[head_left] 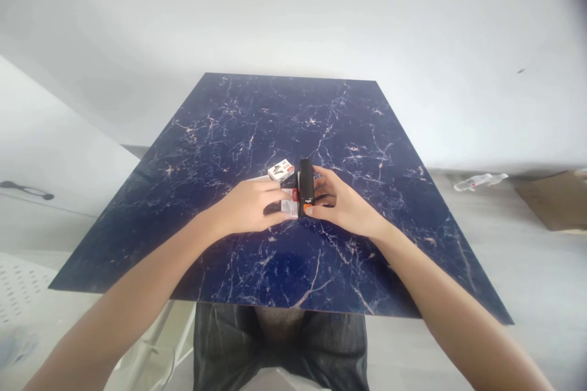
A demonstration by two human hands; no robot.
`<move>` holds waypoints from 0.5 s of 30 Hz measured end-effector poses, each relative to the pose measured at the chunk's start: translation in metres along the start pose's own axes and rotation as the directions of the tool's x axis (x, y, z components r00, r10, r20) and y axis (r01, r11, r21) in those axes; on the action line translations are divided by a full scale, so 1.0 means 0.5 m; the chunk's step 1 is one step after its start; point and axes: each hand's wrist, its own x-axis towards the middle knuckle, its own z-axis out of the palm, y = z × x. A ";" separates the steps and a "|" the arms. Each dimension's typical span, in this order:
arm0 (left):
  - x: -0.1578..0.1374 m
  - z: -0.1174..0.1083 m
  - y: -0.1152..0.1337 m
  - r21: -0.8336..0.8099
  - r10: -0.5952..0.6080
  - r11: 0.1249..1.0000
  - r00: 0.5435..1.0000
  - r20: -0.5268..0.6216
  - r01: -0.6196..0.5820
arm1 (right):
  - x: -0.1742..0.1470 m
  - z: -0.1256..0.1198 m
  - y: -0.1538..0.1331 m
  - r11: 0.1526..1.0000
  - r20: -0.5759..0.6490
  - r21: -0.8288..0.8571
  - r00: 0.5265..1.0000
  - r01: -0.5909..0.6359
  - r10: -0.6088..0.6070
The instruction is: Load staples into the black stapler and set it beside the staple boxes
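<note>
My left hand (pixel 254 204) reaches in from the left, its fingertips on a small red-and-white box (pixel 288 209) near the middle of the table. Beside that box is a black stapler (pixel 306 180) with an orange part at its near end. My right hand (pixel 342 201) grips the stapler from the right, thumb at the orange part and fingers along the far side. Just beyond my left fingers lies a second small white box (pixel 280 170) with a dark picture and red print. Something pale and flat shows partly behind my left hand; its kind is hidden.
The dark blue marbled table (pixel 293 116) stands against a white wall. On the floor to the right are a clear plastic bottle (pixel 479 181) and a cardboard box (pixel 557 201). A black cable (pixel 27 189) lies at the far left, above a white perforated surface (pixel 18 290).
</note>
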 end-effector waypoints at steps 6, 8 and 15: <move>-0.012 -0.041 -0.051 0.069 -0.152 0.986 0.988 0.008 0.151 | 0.000 -0.001 -0.002 0.999 -0.008 -0.046 1.000 0.006 -0.006; -0.014 -0.048 -0.060 0.044 -0.235 0.972 0.968 0.090 0.232 | 0.000 -0.001 -0.001 0.998 -0.008 -0.055 1.000 0.009 -0.010; -0.017 -0.063 -0.054 -0.103 -0.248 0.953 0.928 0.278 0.285 | 0.000 -0.003 0.003 0.998 -0.007 -0.060 1.000 0.021 -0.021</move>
